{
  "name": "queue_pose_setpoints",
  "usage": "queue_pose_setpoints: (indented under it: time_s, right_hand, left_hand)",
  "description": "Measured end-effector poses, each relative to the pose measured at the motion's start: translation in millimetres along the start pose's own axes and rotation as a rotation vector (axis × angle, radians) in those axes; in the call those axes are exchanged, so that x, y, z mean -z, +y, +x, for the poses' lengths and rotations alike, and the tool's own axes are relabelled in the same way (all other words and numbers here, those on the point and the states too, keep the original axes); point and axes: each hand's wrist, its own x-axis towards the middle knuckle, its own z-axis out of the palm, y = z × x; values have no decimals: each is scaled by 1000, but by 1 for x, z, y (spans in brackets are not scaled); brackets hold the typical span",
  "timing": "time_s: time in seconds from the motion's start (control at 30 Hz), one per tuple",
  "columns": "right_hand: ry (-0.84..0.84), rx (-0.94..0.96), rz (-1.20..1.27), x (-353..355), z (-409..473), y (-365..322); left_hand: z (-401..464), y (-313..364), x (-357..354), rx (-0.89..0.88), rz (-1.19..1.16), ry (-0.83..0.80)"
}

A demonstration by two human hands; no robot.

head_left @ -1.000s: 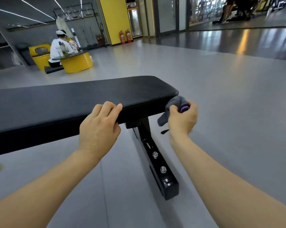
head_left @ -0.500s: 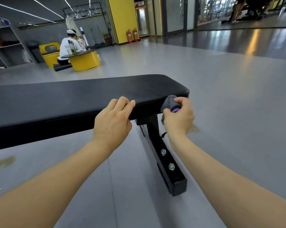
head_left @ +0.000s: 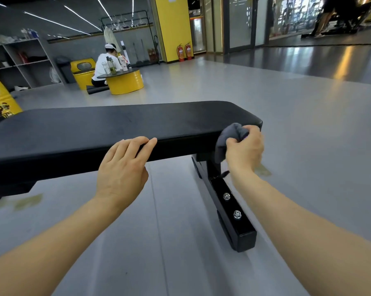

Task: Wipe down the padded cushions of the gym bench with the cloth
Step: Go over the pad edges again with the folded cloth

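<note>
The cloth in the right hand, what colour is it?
Grey; the cloth shows best in the head view.

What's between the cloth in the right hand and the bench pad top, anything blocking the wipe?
Nothing visible. The right hand grips the bunched grey cloth against the near right corner of the bench pad, and the pad's top is bare along its length. The left hand only rests its fingers over the near edge, mid-bench.

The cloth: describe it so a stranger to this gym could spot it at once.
Find the long black bench cushion that spans the foreground, and follow its near edge to the rounded right end. There the right hand grips a bunched grey cloth against the corner. It is the only soft, crumpled thing among smooth padding and metal frame.
</note>
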Motion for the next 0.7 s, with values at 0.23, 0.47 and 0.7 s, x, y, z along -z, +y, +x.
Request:
queue_pose_setpoints:
  time_s: [0.23,0.47,0.7]
  right_hand:
    - [-136,285,-52,-24,-58,-25]
    - [-205,372,-21,-19,-58,-29]
    - [-10,45,-31,-25,-52,-31]
  left_hand:
    - [-3,-8,1,-15,-12,-12]
    - [-5,-18,7,-28,1,0]
    - [-31,-51,16,16,19,15]
